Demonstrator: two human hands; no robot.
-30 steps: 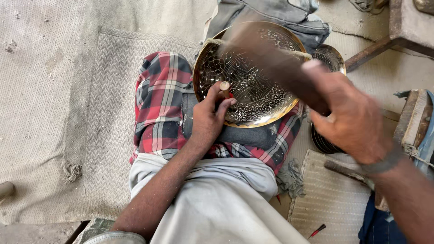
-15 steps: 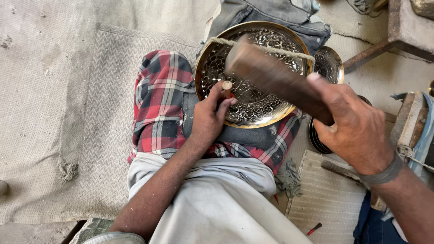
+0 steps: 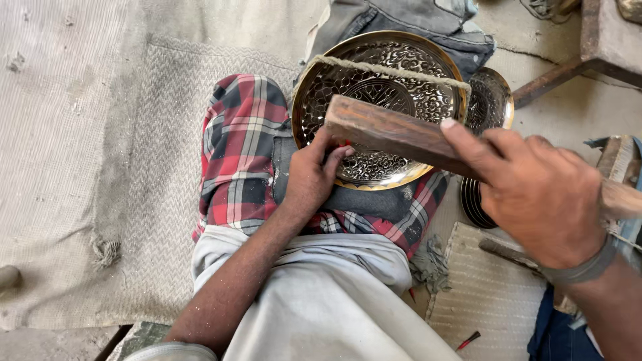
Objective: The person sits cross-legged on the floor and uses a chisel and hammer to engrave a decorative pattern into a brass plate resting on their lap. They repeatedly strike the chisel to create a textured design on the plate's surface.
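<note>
1. Where the person sits cross-legged, a wide pale woven mat (image 3: 87, 167) covers most of the floor to the left; its weave turns to a herringbone pattern nearer the legs.
2. Across the lap lies a red, white and grey checked cloth (image 3: 237, 160), with a light grey shirt (image 3: 314, 294) below it.
3. Resting tilted on the lap, the round brass plate with chased floral pattern (image 3: 394, 80) faces up; a twisted pale cord (image 3: 388, 69) runs across its upper part; a folded bundle of grey denim cloth (image 3: 414, 20) sits just behind its far rim.
4. Just to the right, partly hidden behind the plate and the mallet, a stack of smaller brass plates (image 3: 491, 100) stands on the floor.
5. The right hand (image 3: 542, 194) is closed around the long brown wooden block mallet (image 3: 394, 130), thumb lying along its top; a grey band circles the wrist; the mallet's squared head hangs over the lower part of the plate, close above the left hand.
6. The left hand (image 3: 311, 177) rests on the plate's lower left edge, fingers curled together and pinching something small and red against the metal; what it is I cannot tell.
7. Lower right, a small ribbed pale mat (image 3: 488, 294) lies on the floor; a slim red-handled tool (image 3: 468, 341) lies at its near edge.
</note>
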